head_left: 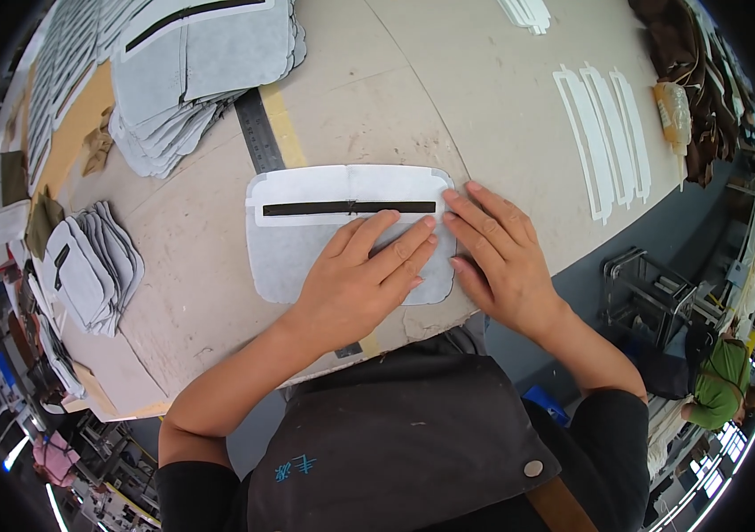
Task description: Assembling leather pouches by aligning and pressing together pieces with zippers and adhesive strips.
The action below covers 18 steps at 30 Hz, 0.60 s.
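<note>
A light grey panel [280, 262] with rounded corners lies flat on the table in front of me. White backing covers its upper part, around a long narrow black strip [306, 209] that runs across it. My left hand [351, 279] rests palm down on the panel's lower middle, its stretched fingertips just below the black strip. At the panel's right edge, my right hand [503, 253] lies with fingers extended, the tips touching that edge near the upper corner. Neither hand grips anything. The left hand hides part of the panel's lower half.
Stacked grey panels [209, 58] stand at the far left, beside a dark metal ruler [259, 133]. A smaller stack of grey pieces [93, 266] lies left. White slotted strips [603, 142], a yellowish bottle [674, 115] and dark brown material [683, 44] are at the right.
</note>
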Available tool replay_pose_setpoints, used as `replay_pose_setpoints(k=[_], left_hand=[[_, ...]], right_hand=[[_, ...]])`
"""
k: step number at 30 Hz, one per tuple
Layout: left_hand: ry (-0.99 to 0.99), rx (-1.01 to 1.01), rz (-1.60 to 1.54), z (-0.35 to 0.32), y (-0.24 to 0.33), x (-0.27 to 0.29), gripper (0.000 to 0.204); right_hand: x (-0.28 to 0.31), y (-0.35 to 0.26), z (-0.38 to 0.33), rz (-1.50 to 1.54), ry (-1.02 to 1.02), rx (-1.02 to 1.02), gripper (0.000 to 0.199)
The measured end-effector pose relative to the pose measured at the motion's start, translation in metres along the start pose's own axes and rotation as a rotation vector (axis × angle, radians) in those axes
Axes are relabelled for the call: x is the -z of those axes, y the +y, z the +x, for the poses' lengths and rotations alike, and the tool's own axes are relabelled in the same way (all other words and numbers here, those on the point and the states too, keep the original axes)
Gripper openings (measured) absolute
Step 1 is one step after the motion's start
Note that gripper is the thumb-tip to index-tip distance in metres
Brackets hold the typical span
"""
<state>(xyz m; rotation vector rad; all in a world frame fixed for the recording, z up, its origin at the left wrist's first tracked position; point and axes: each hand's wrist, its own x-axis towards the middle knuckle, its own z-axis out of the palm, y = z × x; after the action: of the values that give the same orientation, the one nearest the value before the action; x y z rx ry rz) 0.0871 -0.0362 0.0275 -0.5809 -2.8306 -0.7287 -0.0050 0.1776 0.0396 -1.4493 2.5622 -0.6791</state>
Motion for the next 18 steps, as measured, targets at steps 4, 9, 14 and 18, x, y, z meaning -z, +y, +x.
replay_pose_setpoints(k=[4,9,14,18], left_hand=[[-0.019,0.006,-0.014,0.0,-0.001,0.001,0.045],[-0.041,0.021,-0.068,0.0,-0.001,0.004,0.045],[0.023,0.022,-0.175,-0.008,-0.007,0.008,0.042],[0.191,0.245,-0.028,-0.026,-0.031,0.029,0.038]], right_hand=[[-0.001,0.001,-0.001,0.014,0.012,-0.01,0.045],[-0.002,0.001,-0.001,-0.006,0.01,-0.006,0.044],[-0.001,0.0,0.0,0.0,0.024,-0.006,0.044],[0.0,-0.001,0.001,-0.015,0.018,-0.009,0.044]])
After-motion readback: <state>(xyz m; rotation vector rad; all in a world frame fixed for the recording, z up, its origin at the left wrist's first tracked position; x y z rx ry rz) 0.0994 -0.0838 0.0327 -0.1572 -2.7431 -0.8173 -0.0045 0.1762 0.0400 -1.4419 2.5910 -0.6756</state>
